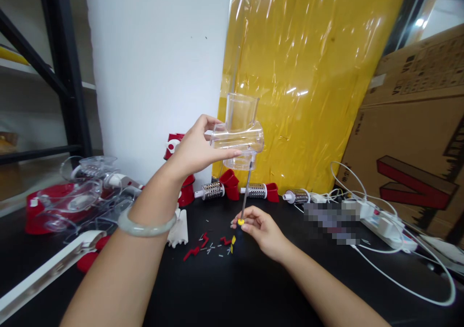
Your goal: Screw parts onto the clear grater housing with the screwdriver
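Observation:
My left hand [197, 148] grips a clear plastic grater housing [242, 137] from its left side and holds it up above the black table. A wide chute stands at the top of the housing, crossed by a horizontal tube. My right hand [266, 232], lower down, is closed round a screwdriver [247, 194] with a yellow collar and a dark handle. Its steel shaft points upward, and the tip meets the housing's lower right part; I cannot make out the exact contact. Under the hands lie small red plastic parts [192, 253] and several loose screws [209, 251].
Several metal grater drums [213, 190] and red parts [229, 184] line the back of the table. Clear plastic parts [87, 196] are piled at left, near a white rail [47, 274]. At right are a power strip [391, 230], white cables and a cardboard box [409, 124].

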Motion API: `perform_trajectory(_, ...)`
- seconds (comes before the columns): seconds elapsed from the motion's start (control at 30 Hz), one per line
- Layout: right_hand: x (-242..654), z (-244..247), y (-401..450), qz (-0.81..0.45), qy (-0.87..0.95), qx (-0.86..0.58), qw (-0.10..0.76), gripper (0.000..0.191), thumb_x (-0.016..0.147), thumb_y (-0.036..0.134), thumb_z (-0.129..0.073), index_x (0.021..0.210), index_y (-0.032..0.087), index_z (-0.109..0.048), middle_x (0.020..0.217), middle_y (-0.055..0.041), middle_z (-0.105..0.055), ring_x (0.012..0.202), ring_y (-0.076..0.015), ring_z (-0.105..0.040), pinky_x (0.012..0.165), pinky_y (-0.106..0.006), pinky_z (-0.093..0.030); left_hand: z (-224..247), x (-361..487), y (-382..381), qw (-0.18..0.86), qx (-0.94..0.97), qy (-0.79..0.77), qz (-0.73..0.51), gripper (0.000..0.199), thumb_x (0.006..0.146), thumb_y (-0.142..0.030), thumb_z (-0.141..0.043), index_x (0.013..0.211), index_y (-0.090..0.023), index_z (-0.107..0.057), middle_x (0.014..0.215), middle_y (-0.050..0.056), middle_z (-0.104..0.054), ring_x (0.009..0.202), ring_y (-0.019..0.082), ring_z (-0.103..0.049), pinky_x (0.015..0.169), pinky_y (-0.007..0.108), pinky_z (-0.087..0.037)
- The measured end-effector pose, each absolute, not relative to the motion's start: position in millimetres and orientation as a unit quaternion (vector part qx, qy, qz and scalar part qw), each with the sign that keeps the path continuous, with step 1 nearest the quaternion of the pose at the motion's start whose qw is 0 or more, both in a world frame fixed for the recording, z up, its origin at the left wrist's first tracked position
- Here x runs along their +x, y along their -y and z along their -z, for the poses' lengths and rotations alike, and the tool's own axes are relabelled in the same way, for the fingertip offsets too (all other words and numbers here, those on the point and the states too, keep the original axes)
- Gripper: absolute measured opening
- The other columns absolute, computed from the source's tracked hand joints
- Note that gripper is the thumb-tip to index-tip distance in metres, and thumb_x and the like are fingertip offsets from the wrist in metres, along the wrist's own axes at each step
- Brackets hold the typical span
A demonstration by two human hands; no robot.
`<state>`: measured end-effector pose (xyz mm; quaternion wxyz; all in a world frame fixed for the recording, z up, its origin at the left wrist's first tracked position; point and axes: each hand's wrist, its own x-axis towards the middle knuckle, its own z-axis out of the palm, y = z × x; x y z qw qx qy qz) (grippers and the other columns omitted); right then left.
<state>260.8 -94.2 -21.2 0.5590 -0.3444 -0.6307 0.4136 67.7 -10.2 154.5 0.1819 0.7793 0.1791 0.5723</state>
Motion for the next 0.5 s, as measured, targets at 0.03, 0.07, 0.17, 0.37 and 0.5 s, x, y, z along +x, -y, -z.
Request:
perform_trajectory(0.03,261.6,22.1,93.5,-0.409,0.631,-0.348,0.56,0.031,0.075,0.046,-0.078,0.088,0.023,-0.06,0.093,-0.0047,-0.072,0.092,-0.0218,-0.071,0.094,-0.045,-0.052,-154.7,67.8,11.7,0.176,0.779,-0.185,-0.573,0.063,0.055,-0.028,-0.087,0.108,-0.025,-0.052,0.119,0.006,-0.061,0.096,0.022,-0.064,0.084,0.038,-0.052)
perform_trajectory(0.07,262.4,22.9,92.9,-0.405,0.631,-0.352,0.561,0.032,0.075,0.045,-0.078,0.088,0.023,-0.06,0.093,-0.0045,-0.072,0.091,-0.0215,-0.071,0.093,-0.044,-0.052,-154.8,68.2,13.0,0.171,0.777,-0.191,-0.575,0.064,0.055,-0.03,-0.087,0.108,-0.024,-0.052,0.117,0.006,-0.062,0.096,0.023,-0.064,0.084,0.038,-0.052)
perform_trajectory(0.17,264.6,24.6,91.6,-0.392,0.631,-0.364,0.562,0.032,0.075,0.044,-0.079,0.089,0.023,-0.06,0.092,-0.0041,-0.072,0.091,-0.0206,-0.071,0.089,-0.041,-0.053,-154.6,69.8,14.5,0.162,0.769,-0.213,-0.581,0.066,0.055,-0.036,-0.088,0.109,-0.024,-0.052,0.115,0.006,-0.063,0.096,0.023,-0.064,0.084,0.039,-0.052)
perform_trajectory(0.37,265.5,25.2,91.3,-0.381,0.641,-0.372,0.553,0.031,0.075,0.044,-0.078,0.091,0.023,-0.06,0.093,-0.0041,-0.071,0.09,-0.0202,-0.07,0.087,-0.039,-0.054,-152.6,70.8,9.3,0.181,0.761,-0.212,-0.586,0.068,0.054,-0.038,-0.088,0.109,-0.023,-0.052,0.119,0.007,-0.061,0.096,0.024,-0.063,0.083,0.04,-0.052)
perform_trajectory(0.5,265.3,24.7,92.1,-0.388,0.64,-0.37,0.55,0.032,0.076,0.044,-0.077,0.092,0.023,-0.06,0.093,-0.0045,-0.072,0.092,-0.0203,-0.071,0.088,-0.039,-0.053,-152.6,69.7,8.6,0.177,0.753,-0.208,-0.598,0.066,0.054,-0.032,-0.089,0.107,-0.023,-0.052,0.118,0.007,-0.06,0.097,0.023,-0.061,0.082,0.038,-0.053)
